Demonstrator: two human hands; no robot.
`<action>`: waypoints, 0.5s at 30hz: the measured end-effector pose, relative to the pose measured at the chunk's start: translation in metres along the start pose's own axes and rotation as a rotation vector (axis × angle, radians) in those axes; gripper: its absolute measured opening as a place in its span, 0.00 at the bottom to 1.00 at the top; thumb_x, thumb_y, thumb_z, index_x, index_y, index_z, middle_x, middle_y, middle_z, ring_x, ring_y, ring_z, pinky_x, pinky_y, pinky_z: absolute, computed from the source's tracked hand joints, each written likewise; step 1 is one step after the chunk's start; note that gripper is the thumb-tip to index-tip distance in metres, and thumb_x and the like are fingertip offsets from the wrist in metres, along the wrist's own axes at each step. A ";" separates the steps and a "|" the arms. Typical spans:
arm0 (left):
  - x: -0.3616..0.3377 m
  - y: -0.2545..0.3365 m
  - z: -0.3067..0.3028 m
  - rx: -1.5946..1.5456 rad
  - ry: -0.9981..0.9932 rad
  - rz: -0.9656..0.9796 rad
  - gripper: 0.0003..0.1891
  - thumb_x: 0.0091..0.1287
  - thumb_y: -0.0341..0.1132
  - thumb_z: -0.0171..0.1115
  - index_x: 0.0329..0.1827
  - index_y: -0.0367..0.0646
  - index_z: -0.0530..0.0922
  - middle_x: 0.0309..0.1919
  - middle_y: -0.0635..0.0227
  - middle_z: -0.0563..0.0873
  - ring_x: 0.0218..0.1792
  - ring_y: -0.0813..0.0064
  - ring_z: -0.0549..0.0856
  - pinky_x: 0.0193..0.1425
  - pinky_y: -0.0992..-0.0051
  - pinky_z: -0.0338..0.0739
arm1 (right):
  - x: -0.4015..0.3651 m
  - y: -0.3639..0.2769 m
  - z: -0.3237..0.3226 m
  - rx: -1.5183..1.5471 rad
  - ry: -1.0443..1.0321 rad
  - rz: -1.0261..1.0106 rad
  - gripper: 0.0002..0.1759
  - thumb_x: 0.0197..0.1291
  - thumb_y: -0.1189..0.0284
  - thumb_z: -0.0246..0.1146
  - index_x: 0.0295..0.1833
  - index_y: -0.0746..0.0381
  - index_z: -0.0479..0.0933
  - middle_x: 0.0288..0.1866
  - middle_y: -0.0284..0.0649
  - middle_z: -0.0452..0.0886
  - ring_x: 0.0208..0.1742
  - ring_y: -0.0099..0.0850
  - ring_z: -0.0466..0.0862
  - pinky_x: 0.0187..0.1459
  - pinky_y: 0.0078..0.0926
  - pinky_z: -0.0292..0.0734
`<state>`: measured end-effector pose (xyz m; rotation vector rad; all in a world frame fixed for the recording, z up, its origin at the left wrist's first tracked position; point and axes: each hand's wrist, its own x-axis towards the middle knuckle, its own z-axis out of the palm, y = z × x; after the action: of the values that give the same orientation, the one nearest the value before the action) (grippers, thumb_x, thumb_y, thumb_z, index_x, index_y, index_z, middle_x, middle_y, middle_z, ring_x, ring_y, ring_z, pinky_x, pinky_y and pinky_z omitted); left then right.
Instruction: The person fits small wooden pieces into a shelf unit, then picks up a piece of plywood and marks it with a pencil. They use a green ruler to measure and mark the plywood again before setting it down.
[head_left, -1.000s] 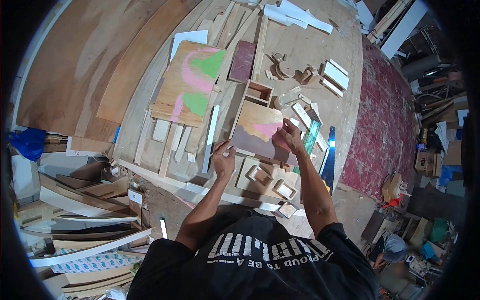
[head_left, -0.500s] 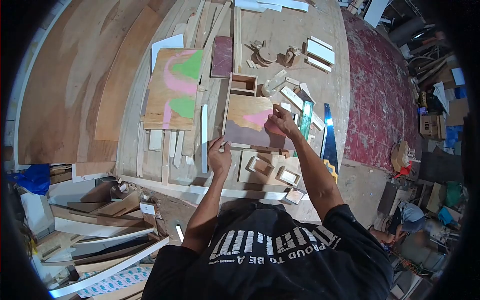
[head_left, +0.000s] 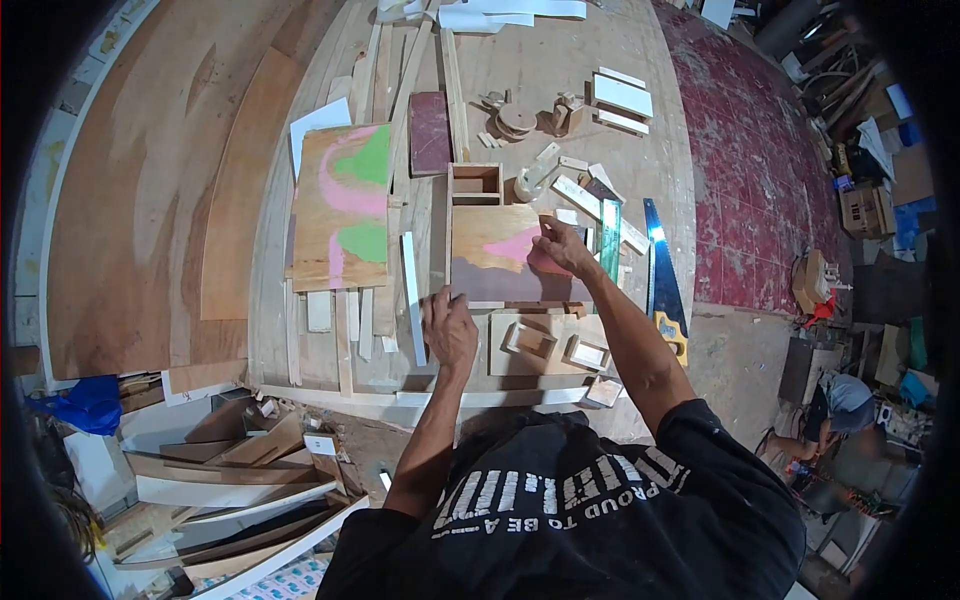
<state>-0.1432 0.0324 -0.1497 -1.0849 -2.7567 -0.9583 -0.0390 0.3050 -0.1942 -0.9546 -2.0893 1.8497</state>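
Observation:
A shallow wooden box (head_left: 476, 168) lies on the workbench, with an open compartment at its far end. Over the rest of it sits a painted board (head_left: 490, 225) in bare wood, pink and grey. My right hand (head_left: 562, 247) holds the board's right edge between thumb and fingers. At the near left corner, my left hand (head_left: 450, 328) touches the box with its fingers apart, knuckles up and thumb mostly hidden. Just left of that hand is a narrow white strip (head_left: 413, 300). Two small wooden frames (head_left: 530, 341) lie on a plywood piece close to me.
A board painted green and pink (head_left: 340, 210) lies to the left, over loose wood strips. On the right are a green ruler (head_left: 610, 240), a handsaw (head_left: 660, 270) and a glass jar (head_left: 528, 185). Wood offcuts (head_left: 220, 450) pile up at lower left. Another person (head_left: 840, 410) crouches at far right.
The view has turned slightly. My left hand has gone from pinching the box's near left corner to resting there, knuckles up. My right hand keeps its place on the board's right edge.

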 end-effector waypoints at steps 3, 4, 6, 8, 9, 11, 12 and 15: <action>-0.005 -0.002 0.003 0.037 -0.077 0.136 0.10 0.63 0.28 0.65 0.46 0.36 0.85 0.55 0.59 0.81 0.56 0.52 0.79 0.59 0.57 0.77 | -0.003 -0.010 0.000 -0.046 -0.022 0.044 0.28 0.64 0.72 0.65 0.68 0.71 0.70 0.57 0.55 0.83 0.58 0.41 0.84 0.60 0.34 0.77; -0.006 0.001 0.000 0.050 -0.085 0.161 0.11 0.63 0.29 0.65 0.48 0.36 0.84 0.57 0.58 0.80 0.58 0.52 0.78 0.59 0.58 0.77 | -0.003 -0.010 0.000 -0.057 -0.018 0.065 0.28 0.64 0.72 0.65 0.68 0.71 0.69 0.57 0.55 0.83 0.58 0.40 0.84 0.60 0.34 0.77; -0.009 0.004 -0.002 0.063 -0.093 0.185 0.13 0.63 0.30 0.66 0.49 0.36 0.83 0.59 0.57 0.79 0.60 0.52 0.76 0.60 0.58 0.77 | -0.003 -0.006 0.001 -0.012 -0.013 0.051 0.28 0.64 0.72 0.65 0.68 0.71 0.70 0.57 0.54 0.83 0.58 0.40 0.84 0.60 0.33 0.77; -0.012 0.004 -0.002 0.076 -0.138 0.171 0.15 0.65 0.34 0.66 0.52 0.36 0.83 0.58 0.56 0.79 0.63 0.50 0.74 0.66 0.56 0.72 | -0.001 0.001 0.002 0.033 -0.008 0.035 0.28 0.64 0.72 0.65 0.68 0.70 0.70 0.56 0.54 0.83 0.57 0.39 0.84 0.60 0.33 0.77; -0.014 0.004 -0.003 0.076 -0.136 0.170 0.15 0.65 0.34 0.66 0.52 0.36 0.83 0.58 0.56 0.79 0.63 0.50 0.74 0.66 0.56 0.72 | 0.000 0.003 0.002 0.033 -0.009 0.020 0.28 0.64 0.73 0.65 0.68 0.70 0.70 0.56 0.54 0.83 0.57 0.39 0.84 0.60 0.33 0.77; -0.015 0.002 -0.004 0.103 -0.174 0.206 0.18 0.66 0.35 0.66 0.56 0.38 0.82 0.59 0.57 0.78 0.64 0.49 0.73 0.68 0.56 0.71 | 0.003 0.006 0.002 0.032 -0.011 0.002 0.28 0.64 0.73 0.65 0.68 0.70 0.70 0.55 0.53 0.83 0.57 0.39 0.84 0.60 0.32 0.77; -0.016 0.000 -0.003 0.102 -0.171 0.206 0.18 0.66 0.35 0.66 0.56 0.38 0.82 0.59 0.57 0.78 0.64 0.49 0.73 0.68 0.56 0.71 | 0.001 0.002 0.002 0.003 -0.002 0.018 0.28 0.64 0.73 0.65 0.68 0.70 0.70 0.56 0.53 0.83 0.57 0.38 0.84 0.60 0.33 0.77; -0.017 -0.003 -0.001 0.145 -0.181 0.230 0.19 0.66 0.36 0.66 0.59 0.40 0.81 0.60 0.57 0.78 0.64 0.49 0.73 0.66 0.55 0.73 | -0.003 -0.007 0.000 -0.042 0.007 0.025 0.27 0.64 0.73 0.65 0.67 0.70 0.70 0.56 0.53 0.83 0.57 0.38 0.84 0.60 0.33 0.77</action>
<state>-0.1324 0.0204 -0.1544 -1.4873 -2.7027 -0.6512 -0.0390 0.3028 -0.1864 -1.0000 -2.1304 1.8183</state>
